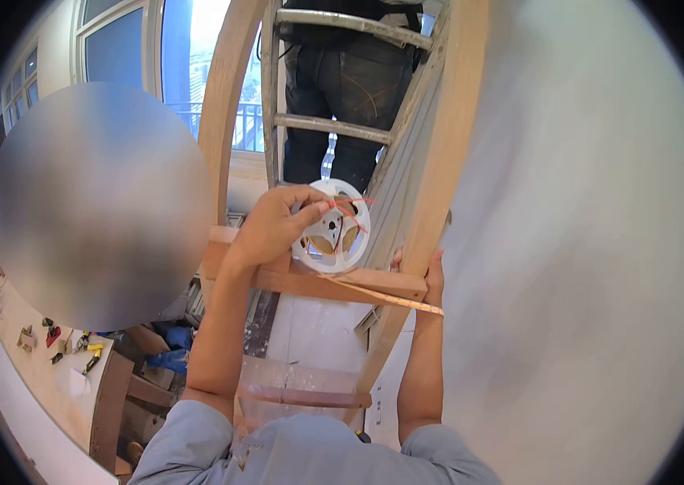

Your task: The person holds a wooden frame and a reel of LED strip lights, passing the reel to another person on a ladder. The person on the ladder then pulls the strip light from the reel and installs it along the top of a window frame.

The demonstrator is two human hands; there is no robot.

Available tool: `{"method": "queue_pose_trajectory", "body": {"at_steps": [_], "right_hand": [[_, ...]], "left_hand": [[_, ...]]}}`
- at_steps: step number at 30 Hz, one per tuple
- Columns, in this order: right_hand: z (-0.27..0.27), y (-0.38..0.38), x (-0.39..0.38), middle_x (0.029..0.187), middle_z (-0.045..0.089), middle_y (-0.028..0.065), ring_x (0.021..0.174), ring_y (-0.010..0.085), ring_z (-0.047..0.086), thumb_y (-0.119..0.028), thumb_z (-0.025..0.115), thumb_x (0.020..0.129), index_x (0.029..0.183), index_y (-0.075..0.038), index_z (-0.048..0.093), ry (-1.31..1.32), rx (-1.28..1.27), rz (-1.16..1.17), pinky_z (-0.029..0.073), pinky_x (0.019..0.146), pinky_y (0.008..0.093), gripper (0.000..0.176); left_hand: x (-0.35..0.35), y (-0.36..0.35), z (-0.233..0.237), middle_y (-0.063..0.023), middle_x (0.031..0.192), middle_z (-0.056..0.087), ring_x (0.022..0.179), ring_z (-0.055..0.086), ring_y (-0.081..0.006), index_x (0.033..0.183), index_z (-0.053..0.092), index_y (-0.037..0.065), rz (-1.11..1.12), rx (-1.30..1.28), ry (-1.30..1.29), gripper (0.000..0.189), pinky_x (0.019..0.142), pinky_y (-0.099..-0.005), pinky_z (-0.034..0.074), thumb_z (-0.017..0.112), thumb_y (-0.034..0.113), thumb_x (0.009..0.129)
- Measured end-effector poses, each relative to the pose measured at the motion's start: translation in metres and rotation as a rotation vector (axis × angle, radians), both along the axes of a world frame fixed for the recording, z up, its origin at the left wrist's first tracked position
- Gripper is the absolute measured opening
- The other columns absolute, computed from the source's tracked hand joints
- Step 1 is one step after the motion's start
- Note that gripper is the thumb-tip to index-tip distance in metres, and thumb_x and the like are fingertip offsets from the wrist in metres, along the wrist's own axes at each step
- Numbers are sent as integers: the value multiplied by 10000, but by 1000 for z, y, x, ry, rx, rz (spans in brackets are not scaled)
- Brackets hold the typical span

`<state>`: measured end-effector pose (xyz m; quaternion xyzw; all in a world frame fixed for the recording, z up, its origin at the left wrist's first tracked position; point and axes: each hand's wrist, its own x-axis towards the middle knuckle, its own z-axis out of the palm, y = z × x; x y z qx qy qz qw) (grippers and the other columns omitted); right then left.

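Note:
My left hand (271, 224) is raised in front of a white reel (331, 250), its thumb and forefinger pinching thin red wires (347, 208) whose ends stick out to the right. The reel stands upright on a rung (342, 284) of the wooden ladder. From its lower part a pale yellow strip (390, 299) runs right, to my right wrist. My right hand (434, 275) is at the ladder's right rail (444, 145), with its fingers round the wood; the rail hides part of them.
Beyond the wooden ladder, a person in dark trousers (346, 89) stands behind a metal ladder (334, 127). A white wall (584, 242) rises on the right. Several tools (93, 357) lie on a counter (51, 396) at the lower left. A blurred disc covers the left.

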<state>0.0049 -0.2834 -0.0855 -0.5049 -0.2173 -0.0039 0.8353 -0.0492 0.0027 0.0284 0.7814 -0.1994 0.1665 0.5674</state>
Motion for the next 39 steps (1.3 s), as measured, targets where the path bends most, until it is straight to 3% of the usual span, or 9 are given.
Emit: {"method": "queue_pose_trajectory", "body": {"at_steps": [6,9,11,19,21,24,28,30,39], "right_hand": [[-3,1,1,836,604,98,680,168,574,-693,308,934,1320,-4,455,26,0,-6,505,619,297,804],[3,3,-4,858,625,118,716,189,595,-666,334,945,1112,-26,553,25,37,28,519,650,318,696],[5,6,-6,861,617,113,709,182,582,-666,338,945,1138,-28,538,34,48,23,510,645,313,696],[-13,-11,1,943,615,138,756,237,605,-615,383,962,1252,-36,484,96,158,64,530,696,363,655],[-30,-24,16,1026,610,151,813,261,620,-590,437,955,1309,-47,457,80,110,-227,540,726,397,648],[-22,-22,7,947,611,124,816,257,607,-554,471,958,1244,-13,485,66,10,-443,538,745,402,612],[-13,-5,3,981,558,132,872,207,567,-561,294,1007,1280,18,417,-315,-355,-566,527,837,365,652],[12,18,-21,1003,548,136,917,209,552,-518,239,1030,1315,10,405,13,-64,-325,511,871,366,622],[2,0,7,1029,554,144,902,225,568,-528,197,1023,1378,12,371,-121,-355,-493,519,892,386,670]], "left_hand": [[-2,1,3,-32,857,678,806,573,-77,993,693,-22,-30,21,-35,203,737,-257,475,620,155,926],[0,1,2,-55,854,685,801,584,-88,996,691,-22,-42,6,-54,202,733,-265,478,620,150,919],[-1,0,0,-62,857,690,798,588,-94,993,690,-26,-21,1,-84,203,726,-271,478,620,149,918],[9,2,-10,-148,878,702,784,661,-227,975,710,27,-9,59,-211,186,722,-341,492,646,174,880],[11,1,-12,-168,871,695,772,670,-267,962,722,44,-5,68,-263,216,703,-358,497,639,227,883],[26,-4,-23,-189,815,674,730,664,-320,883,719,37,-15,50,-273,263,650,-401,496,662,290,844],[17,-4,-24,-172,819,684,796,673,-335,871,731,81,37,-15,-248,167,694,-417,517,676,219,795],[8,-1,-20,-155,829,695,810,678,-327,876,740,93,47,-42,-213,156,713,-415,524,666,199,788],[27,-20,-25,-153,821,697,806,676,-335,838,747,94,78,-39,-202,166,713,-413,527,654,135,706]]}}
